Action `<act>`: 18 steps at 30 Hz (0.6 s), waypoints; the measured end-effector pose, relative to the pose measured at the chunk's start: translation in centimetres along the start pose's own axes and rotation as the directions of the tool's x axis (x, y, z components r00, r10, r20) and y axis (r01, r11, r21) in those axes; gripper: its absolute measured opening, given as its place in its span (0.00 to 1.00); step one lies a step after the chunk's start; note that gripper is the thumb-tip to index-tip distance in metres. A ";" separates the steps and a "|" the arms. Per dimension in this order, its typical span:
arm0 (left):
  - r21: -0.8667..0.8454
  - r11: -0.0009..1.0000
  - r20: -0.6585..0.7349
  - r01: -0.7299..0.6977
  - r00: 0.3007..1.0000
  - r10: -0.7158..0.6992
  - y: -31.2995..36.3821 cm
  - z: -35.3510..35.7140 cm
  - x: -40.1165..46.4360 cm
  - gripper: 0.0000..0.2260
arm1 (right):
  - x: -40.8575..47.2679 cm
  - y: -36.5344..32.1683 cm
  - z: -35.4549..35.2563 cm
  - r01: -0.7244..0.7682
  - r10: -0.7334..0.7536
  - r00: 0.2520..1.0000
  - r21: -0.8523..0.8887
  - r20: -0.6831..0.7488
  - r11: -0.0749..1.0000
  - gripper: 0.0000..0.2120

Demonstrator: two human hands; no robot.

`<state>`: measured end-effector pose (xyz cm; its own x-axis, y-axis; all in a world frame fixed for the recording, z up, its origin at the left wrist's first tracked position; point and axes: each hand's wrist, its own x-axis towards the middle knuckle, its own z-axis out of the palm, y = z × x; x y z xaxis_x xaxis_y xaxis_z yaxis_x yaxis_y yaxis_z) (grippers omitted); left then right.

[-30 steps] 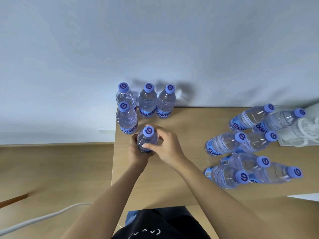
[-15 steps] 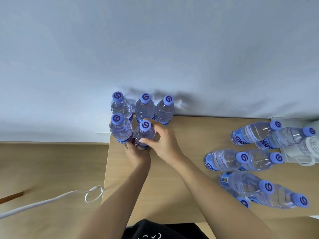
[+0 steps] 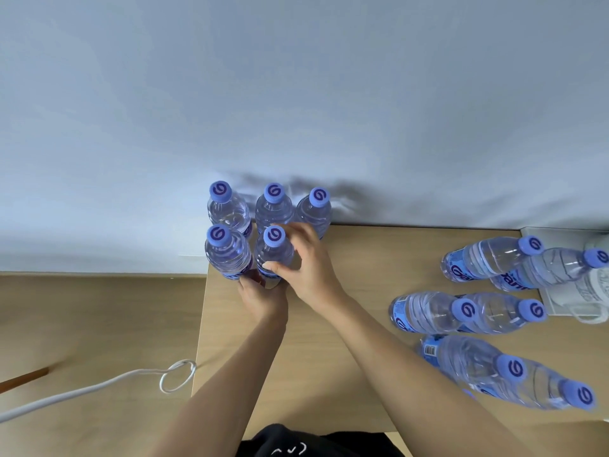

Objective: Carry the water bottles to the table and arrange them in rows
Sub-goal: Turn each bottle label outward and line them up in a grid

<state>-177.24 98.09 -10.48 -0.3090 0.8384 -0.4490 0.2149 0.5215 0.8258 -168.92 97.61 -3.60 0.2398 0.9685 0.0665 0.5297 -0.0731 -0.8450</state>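
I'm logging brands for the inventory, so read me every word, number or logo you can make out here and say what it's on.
Spiral "G"-like logo: on each bottle cap.
"Dan...", only part showing: blue label of a bottle lying on its side.
Barcode: label of lying bottle, digits too small to read.
Printing on white object: too blurred to read.

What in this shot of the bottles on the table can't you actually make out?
Head view, the only one:
- Left hand: fingertips hidden behind the front-row bottles, so its grip is unclear.
- White mug at the right edge: cut off and partly covered by a bottle.
- Nearest bottles on the right: overlapping; how many stand behind is unclear.
- Labels: mostly hidden, unreadable.
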 end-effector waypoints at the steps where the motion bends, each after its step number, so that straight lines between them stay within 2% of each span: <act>1: 0.023 1.000 0.022 0.005 1.000 -0.006 0.0 -0.3 -0.1 0.19 | -0.1 -0.1 0.0 -0.002 0.002 1.000 -0.001 0.002 1.000 0.25; 4: 0.051 0.996 0.104 0.066 0.992 -0.072 -0.2 -1.3 -0.7 0.22 | -0.4 -0.6 0.2 -0.014 0.014 1.000 -0.006 0.009 1.000 0.27; 6: 0.065 0.991 0.174 0.116 0.977 -0.126 -0.3 -2.1 -1.1 0.24 | -0.6 -0.9 0.4 -0.048 0.048 0.999 0.004 0.009 0.999 0.32; 9: 0.141 0.984 0.294 0.110 0.944 -0.148 -0.2 -3.1 -2.0 0.21 | -1.2 -1.3 0.0 -0.121 0.121 0.993 0.001 -0.011 0.993 0.38; 13: 0.168 0.986 0.482 0.009 0.871 -0.090 0.9 -4.3 -3.2 0.18 | -3.1 -1.1 -2.2 -0.130 0.126 0.989 -0.044 -0.083 0.990 0.33; 18: 0.119 0.979 0.645 -0.168 0.762 0.052 2.7 -4.5 -5.4 0.16 | -5.8 -1.6 -7.0 -0.155 0.114 0.953 -0.128 -0.280 0.980 0.24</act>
<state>-179.18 94.29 -4.28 0.3737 0.7687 -0.5191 0.3719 0.3885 0.8430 -165.43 90.45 1.09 0.5167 0.8484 0.1151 0.5858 -0.2523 -0.7701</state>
